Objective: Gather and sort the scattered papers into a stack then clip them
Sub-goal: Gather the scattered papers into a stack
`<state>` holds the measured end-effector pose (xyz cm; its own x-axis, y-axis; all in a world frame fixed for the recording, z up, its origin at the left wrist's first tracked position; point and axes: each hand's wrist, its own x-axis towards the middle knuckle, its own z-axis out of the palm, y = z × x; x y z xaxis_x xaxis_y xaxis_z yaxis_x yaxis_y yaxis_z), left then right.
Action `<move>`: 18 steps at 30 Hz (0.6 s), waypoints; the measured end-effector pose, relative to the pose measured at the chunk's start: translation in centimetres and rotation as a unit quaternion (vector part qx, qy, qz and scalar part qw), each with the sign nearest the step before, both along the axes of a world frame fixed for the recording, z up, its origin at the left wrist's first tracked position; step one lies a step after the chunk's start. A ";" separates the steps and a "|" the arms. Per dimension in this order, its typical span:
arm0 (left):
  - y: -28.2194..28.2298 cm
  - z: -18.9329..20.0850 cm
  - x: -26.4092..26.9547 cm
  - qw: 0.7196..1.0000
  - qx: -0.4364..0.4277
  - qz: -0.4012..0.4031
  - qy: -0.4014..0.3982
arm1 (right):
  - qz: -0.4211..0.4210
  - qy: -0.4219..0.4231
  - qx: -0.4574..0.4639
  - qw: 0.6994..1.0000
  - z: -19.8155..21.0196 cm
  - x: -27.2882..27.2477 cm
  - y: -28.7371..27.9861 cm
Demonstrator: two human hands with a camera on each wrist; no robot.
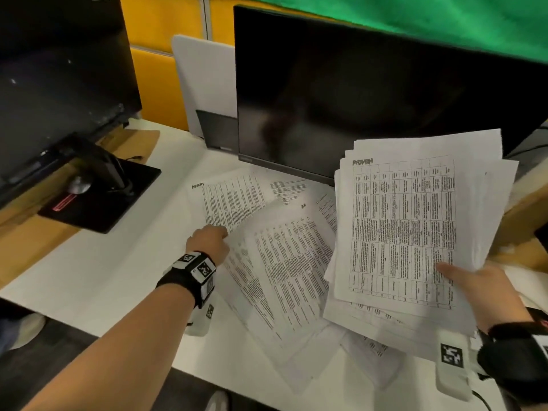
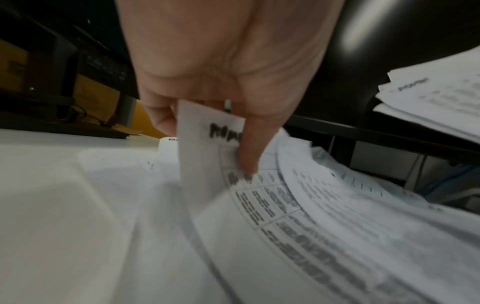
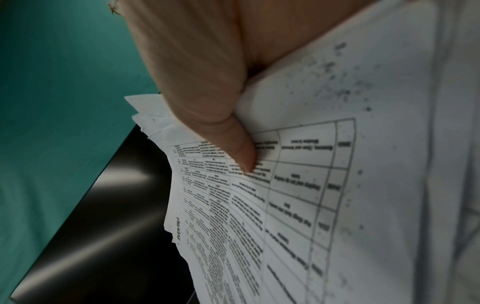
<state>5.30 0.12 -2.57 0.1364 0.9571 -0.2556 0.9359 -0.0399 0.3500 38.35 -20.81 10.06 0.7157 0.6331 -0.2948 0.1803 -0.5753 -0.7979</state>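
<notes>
While the sorting was under way, the scene read as follows.

Right hand: the right hand [image 1: 486, 295] held the stack [image 1: 415, 232] raised off the desk near its right edge, thumb [image 3: 233, 148] pressed on the top sheet and, by judgement, the fingers under it; the sheets were fanned and uneven, so the grip looked meant only to keep gathered pages together, not yet to square them.

Left hand: the left hand [image 1: 209, 241] pinched the corner of a loose sheet [image 2: 205, 148] between thumb and forefinger, bending that corner upward; lifting by a corner was probably the easiest way to peel one page from those under it.

Loose papers: the papers [image 1: 275, 247] lay overlapped and skewed across the middle of the desk [image 1: 103, 277], from the monitor's foot toward the near edge, some running under the raised stack.

Progress: judged partway; gathering was unfinished, and neither squaring nor clipping had begun.

Monitor: the monitor [image 1: 370, 93] stood dark at the back edge, just behind the papers; a second screen [image 1: 53, 84] stood at the left.

Hidden: the right fingers were covered by the stack; how many sheets lay beneath it could not be told.

Unclear: the print was too blurred to read beyond a heading, so the sort order could not be judged.

Clip: none was visible in any view.
</notes>
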 end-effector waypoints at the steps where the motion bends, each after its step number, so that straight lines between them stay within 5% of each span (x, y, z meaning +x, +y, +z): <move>1: 0.3 0.4 0.2 0.998 0.018 0.002 -0.064 | -0.003 0.000 0.000 1.000 0.0 0.2 0.0; 5: 1.5 1.5 0.4 0.965 -0.050 0.087 -0.240 | -0.012 0.003 0.000 1.000 0.0 0.6 -0.3; 8: 1.1 0.7 0.5 0.969 -0.222 0.045 -0.096 | -0.023 0.001 -0.007 1.000 -0.4 0.8 -0.6; 10: 1.1 0.3 0.9 0.969 -0.229 0.038 -0.081 | -0.031 0.008 -0.011 0.999 -0.8 0.8 -0.7; 12: 1.5 0.3 1.2 0.969 -0.167 0.094 -0.158 | -0.040 0.012 -0.014 0.999 -1.1 0.8 -0.8; 15: 1.3 0.5 2.1 0.900 -0.157 0.208 -0.350 | -0.038 0.013 -0.017 0.999 -1.4 0.9 -0.9; 18: -0.5 -0.4 4.2 0.884 -0.220 0.209 -0.354 | -0.027 -0.001 -0.026 0.999 -1.5 0.9 -0.8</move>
<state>9.46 -0.41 -2.93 0.0700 0.7908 -0.6081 0.3761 0.5437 0.7503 39.28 -21.60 8.53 0.7486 0.5777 -0.3253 0.1490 -0.6247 -0.7665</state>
